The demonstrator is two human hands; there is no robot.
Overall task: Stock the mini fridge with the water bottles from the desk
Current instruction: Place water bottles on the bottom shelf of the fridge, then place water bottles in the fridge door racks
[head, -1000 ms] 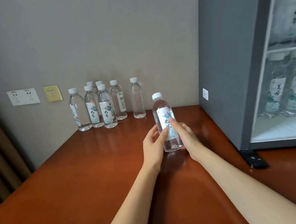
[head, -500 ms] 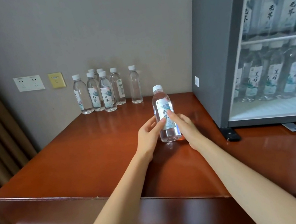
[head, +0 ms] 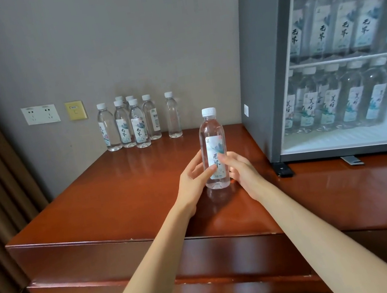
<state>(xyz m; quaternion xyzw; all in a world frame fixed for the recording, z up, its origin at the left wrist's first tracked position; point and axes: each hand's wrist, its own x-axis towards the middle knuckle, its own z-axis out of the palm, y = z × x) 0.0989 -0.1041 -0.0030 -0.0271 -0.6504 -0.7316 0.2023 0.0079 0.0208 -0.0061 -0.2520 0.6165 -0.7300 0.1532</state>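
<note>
Both forearms are stretched forward from the near edge of the scene and converge on one water bottle (head: pixel 213 153). It stands upright on the desk (head: pixel 119 196), just left of the mini fridge (head: pixel 269 71).

The left hand (head: pixel 194 180) is laid against the bottle's left side. Its thumb is pressed on the front of the label and its fingers are curled loosely toward the back. The right hand (head: pixel 243 171) is set against the right side in the same way, with one digit laid across the label and the others bent round behind. The bottle is thus gripped lightly between two partly closed hands. Its base is seen on the desktop, or just at it.

At the far edge of the desk, against the wall, a group of bottles (head: pixel 136 125) is lined up. Seven can be counted: three in front at the left, two behind them, and two more to the right, the last standing slightly apart.

Through the fridge's glass front, two shelves of stocked bottles (head: pixel 342 21) are seen. About five are visible on each, but the blur prevents an exact count.

One white double socket plate (head: pixel 40 114) and one yellow plate (head: pixel 76 110) are fixed to the wall at the left.
</note>
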